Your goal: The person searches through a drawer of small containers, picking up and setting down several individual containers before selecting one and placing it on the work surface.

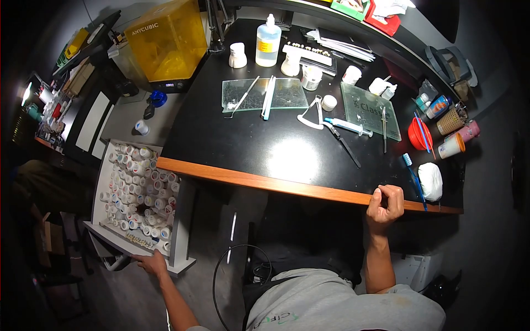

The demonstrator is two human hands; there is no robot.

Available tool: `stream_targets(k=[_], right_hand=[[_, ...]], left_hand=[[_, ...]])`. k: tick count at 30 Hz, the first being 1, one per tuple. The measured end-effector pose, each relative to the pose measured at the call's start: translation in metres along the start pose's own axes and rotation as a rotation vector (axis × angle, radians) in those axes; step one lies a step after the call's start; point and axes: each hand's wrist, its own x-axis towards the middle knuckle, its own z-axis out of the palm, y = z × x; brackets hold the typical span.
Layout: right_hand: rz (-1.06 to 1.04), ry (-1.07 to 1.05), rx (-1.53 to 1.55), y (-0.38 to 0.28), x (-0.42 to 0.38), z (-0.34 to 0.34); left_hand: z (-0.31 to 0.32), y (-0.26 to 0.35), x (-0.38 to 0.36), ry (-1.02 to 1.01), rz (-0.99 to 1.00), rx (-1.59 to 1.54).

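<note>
On the left, a drawer (182, 220) stands pulled out, filled with many small white-capped jars (135, 182). My left hand (151, 261) grips the top of its front panel, thumb toward the inside. A row of small tooth-shaped pieces (140, 240) lies inside, just behind that panel. My right hand (386, 209) rests at the wooden front edge of the black desk (237, 143), fingers curled in and thumb against them; nothing shows in it. Nearest to it are a blue toothbrush (414, 175) and a white wad (430, 181).
Glass slabs (295, 94) (361, 110) with thin tools, a syringe (349, 127), a clear bottle (268, 44) and white jars (311, 78) stand on the desk. A red bowl (418, 135) is at right. A yellow-covered machine (165, 41) stands behind the drawer.
</note>
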Motion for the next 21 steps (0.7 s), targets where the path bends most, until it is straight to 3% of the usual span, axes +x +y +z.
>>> stream_targets(k=[21], right_hand=[[0.009,0.009,0.001,0.000,0.000,0.000]], left_hand=[[0.005,-0.005,0.002,0.036,0.030,-0.017]])
